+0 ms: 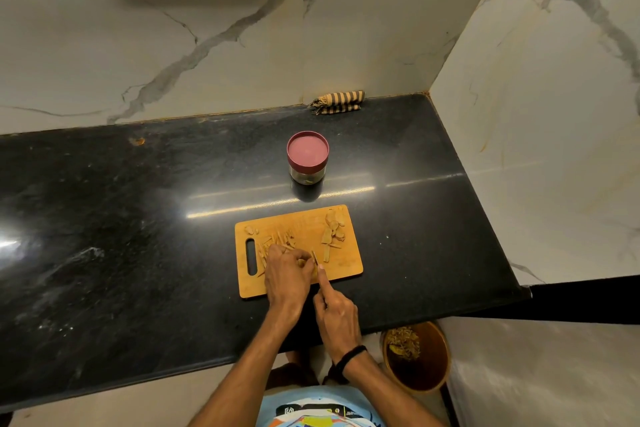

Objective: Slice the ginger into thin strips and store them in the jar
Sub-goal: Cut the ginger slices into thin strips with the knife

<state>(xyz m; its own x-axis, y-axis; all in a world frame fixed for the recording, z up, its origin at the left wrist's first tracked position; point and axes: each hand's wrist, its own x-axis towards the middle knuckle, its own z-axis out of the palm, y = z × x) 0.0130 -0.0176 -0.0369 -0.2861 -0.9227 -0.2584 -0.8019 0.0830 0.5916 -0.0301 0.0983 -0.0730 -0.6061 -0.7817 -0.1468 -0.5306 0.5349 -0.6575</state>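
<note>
A wooden cutting board (346, 260) lies on the black counter. Cut ginger strips (277, 240) lie on its left half, and uncut ginger chunks (333, 229) sit at its far right corner. My left hand (285, 276) curls its fingers down on a ginger piece at the board's near middle. My right hand (336, 317) grips a knife (314, 258), index finger stretched along the blade's back, the blade right beside my left fingertips. A small jar (307, 158) with its dark red lid on stands behind the board.
A striped folded cloth (337, 101) lies at the back wall. The black counter (138, 218) ends at a side wall on the right. A brown bin (417, 355) with scraps stands on the floor below the counter edge.
</note>
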